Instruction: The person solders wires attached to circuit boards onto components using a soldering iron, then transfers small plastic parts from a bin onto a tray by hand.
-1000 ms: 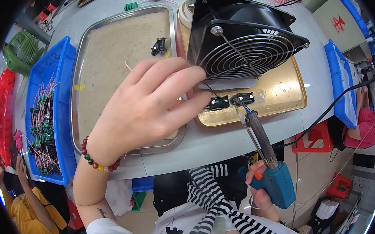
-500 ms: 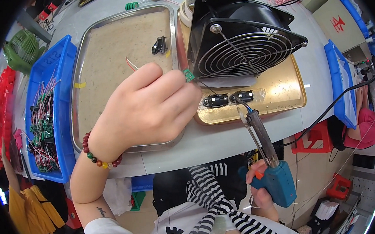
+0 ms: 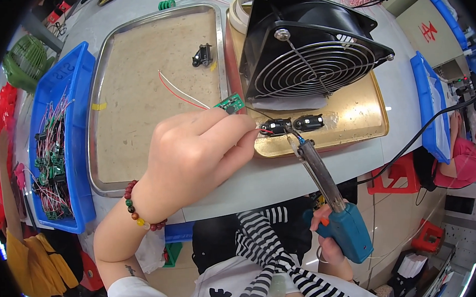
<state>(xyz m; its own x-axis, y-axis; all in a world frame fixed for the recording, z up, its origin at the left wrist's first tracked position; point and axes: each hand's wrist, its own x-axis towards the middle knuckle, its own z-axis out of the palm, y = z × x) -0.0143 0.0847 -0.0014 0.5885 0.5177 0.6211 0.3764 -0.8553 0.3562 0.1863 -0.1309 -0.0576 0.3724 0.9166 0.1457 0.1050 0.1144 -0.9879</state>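
The left hand [image 3: 202, 145] is closed in a pinch on a green circuit board [image 3: 229, 104]; the right hand [image 3: 332, 247] is wrapped around the grip of a blue soldering gun [image 3: 351, 234]. The hands are apart from each other.

The board is above the left fingers, just beyond the near-left corner of the gold-coloured tin [image 3: 359, 107]. Red and white wires [image 3: 181, 91] trail from it over the metal tray [image 3: 90, 153]; this hold probably leaves the wire ends at the fingertips free. A short red wire [image 3: 265, 130] reaches from the fingertips to the left black housing [image 3: 276, 127]. The gun tip is at that housing's right end; contact cannot be confirmed. The tin, standing on the bench [image 3: 214, 200], likely serves as a raised work surface, and the fan [image 3: 312, 71] behind the housings presumably clears fumes.

Count: one board in hand; one soldering gun; one fan; one tin; one metal tray; three black housings, two side by side on the tin and one on the tray. Wired boards in the left blue bin [image 3: 82, 132] overlap too closely to count.
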